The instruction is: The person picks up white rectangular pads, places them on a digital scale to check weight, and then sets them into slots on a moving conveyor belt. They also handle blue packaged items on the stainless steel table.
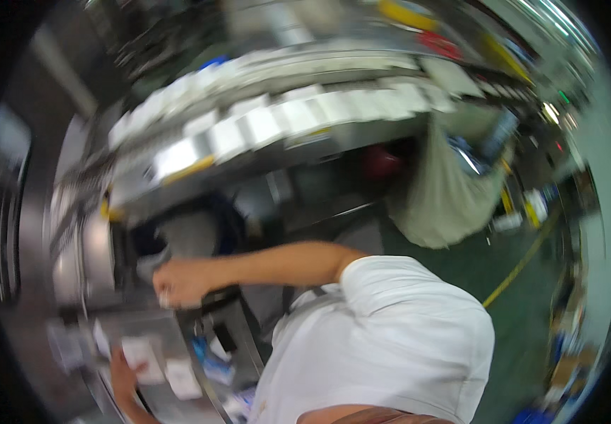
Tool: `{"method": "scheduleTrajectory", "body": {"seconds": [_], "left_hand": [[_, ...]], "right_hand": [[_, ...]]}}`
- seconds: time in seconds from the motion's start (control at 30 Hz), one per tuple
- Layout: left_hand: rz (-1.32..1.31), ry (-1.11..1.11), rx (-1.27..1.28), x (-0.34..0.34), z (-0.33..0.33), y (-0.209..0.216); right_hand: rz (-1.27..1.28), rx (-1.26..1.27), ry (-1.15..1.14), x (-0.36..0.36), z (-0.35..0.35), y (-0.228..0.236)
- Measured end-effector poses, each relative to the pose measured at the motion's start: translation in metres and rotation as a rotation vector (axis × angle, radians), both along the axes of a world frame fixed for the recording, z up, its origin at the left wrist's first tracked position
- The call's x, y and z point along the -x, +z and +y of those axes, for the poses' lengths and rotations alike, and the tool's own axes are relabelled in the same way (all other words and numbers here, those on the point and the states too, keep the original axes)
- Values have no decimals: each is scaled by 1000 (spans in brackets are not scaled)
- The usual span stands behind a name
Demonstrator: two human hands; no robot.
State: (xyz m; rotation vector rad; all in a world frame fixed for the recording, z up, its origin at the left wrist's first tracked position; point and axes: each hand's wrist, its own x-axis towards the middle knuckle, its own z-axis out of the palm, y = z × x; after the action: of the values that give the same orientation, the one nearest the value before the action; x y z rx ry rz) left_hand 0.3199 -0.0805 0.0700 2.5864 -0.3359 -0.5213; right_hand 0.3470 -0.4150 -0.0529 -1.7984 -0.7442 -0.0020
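Observation:
My left hand (125, 374) lies at the lower left on a metal table (168, 328), fingers apart, thumb against a white flat piece (143, 357). Beside that piece is a second white flat piece (182, 378). My right arm reaches across to the left, and my right hand (187, 283) is closed above the table's far edge. A greyish thing (151, 264) shows at its knuckles, but blur hides what it is and whether the fingers grip it.
Ahead, a long conveyor (249, 159) carries rows of white rectangular pieces (263, 126). A large pale cloth bag (440, 191) hangs at its right end. Small items, including a dark object (225, 338), lie right of the white pieces. A yellow line (524, 265) crosses the green floor.

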Motion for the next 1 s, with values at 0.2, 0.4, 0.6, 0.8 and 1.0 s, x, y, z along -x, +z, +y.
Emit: {"method": "scheduleTrajectory", "body": {"seconds": [0.2, 0.4, 0.6, 0.8, 1.0], "left_hand": [[109, 72, -241, 2, 38, -23], [-234, 28, -200, -20, -44, -3], [-895, -219, 141, 49, -254, -8], [-798, -619, 361, 62, -333, -22], [-492, -723, 683, 64, -372, -17]], "right_hand": [[46, -91, -161, 48, -30, -8], [535, -409, 63, 94, -37, 35], [658, -997, -51, 117, -37, 29], [543, -1224, -226, 157, -126, 22], [417, -1221, -108, 199, -198, 49]]}}
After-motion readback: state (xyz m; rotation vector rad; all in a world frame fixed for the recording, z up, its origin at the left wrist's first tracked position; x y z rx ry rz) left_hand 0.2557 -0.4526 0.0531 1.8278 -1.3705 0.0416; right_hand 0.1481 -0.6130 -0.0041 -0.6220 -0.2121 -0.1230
